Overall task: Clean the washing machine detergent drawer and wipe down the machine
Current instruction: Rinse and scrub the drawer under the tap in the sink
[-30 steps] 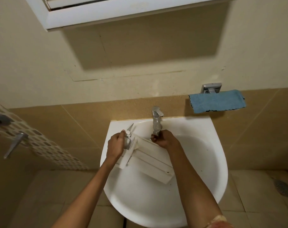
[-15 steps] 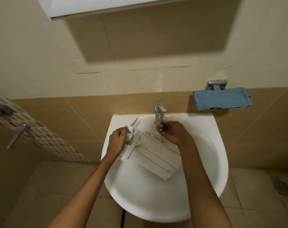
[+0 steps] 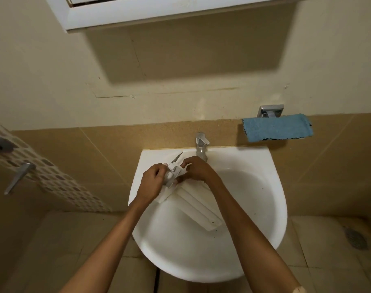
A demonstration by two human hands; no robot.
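The white detergent drawer (image 3: 198, 210) lies slantwise in the white sink (image 3: 201, 256), its front end at the far left and its other end towards the near right. The left hand (image 3: 151, 182) grips the front end, fingers curled round it. The right hand (image 3: 198, 170) is just beside it, fingers curled and pinching the drawer's white parts at that same end. The chrome tap (image 3: 201, 144) stands just beyond the right hand. A blue cloth (image 3: 277, 127) hangs on the wall at far right.

Both hands (image 3: 151, 182) (image 3: 198, 170) gripping detergent drawer (image 3: 198, 210), over white sink (image 3: 265, 187)
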